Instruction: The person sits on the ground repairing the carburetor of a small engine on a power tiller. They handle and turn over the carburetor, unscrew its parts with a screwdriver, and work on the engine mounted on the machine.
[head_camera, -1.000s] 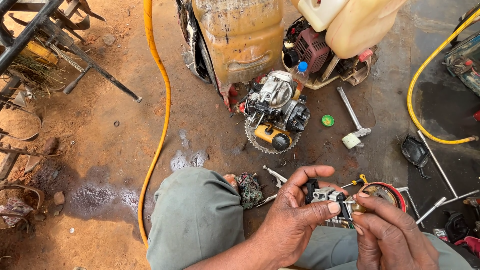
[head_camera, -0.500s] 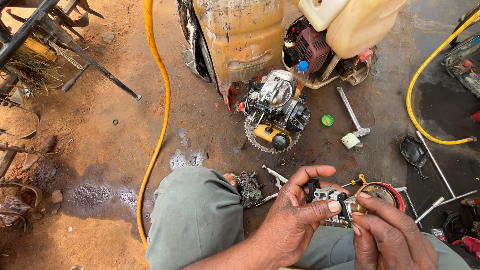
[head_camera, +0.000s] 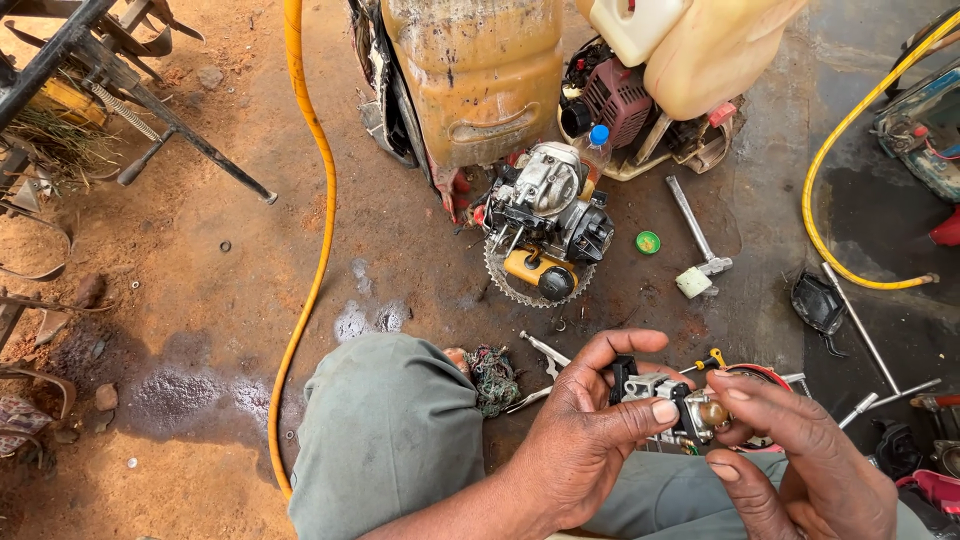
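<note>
Hands met low in the frame, over the lap. Left hand (head_camera: 590, 430) cupped a small metal carburettor (head_camera: 665, 398) from its near side, thumb laid along the front face, index finger arched over the top; the grip was closed around the part. Right hand (head_camera: 800, 455) came in from the right, fingertips pinched narrow at a brass-coloured fitting (head_camera: 712, 412) on the part's right end. Whether those fingertips clamped it or only touched it could not be told.

Carburettor lay with its long axis roughly left to right between the two hands, the fitting end toward the right hand, so the right was the nearer to that end. Both wrists were bent inward, palms half facing each other.

Beyond the hands: a grey-green trouser knee (head_camera: 390, 440) to the left, a tangled rag (head_camera: 493, 378) just beside it, a small engine with a toothed blade (head_camera: 545, 225) farther up on the oily ground. A yellow hose (head_camera: 315, 240) ran down the dirt at left. A green cap (head_camera: 648, 242) and a socket wrench (head_camera: 697, 240) lay right of the engine.
</note>
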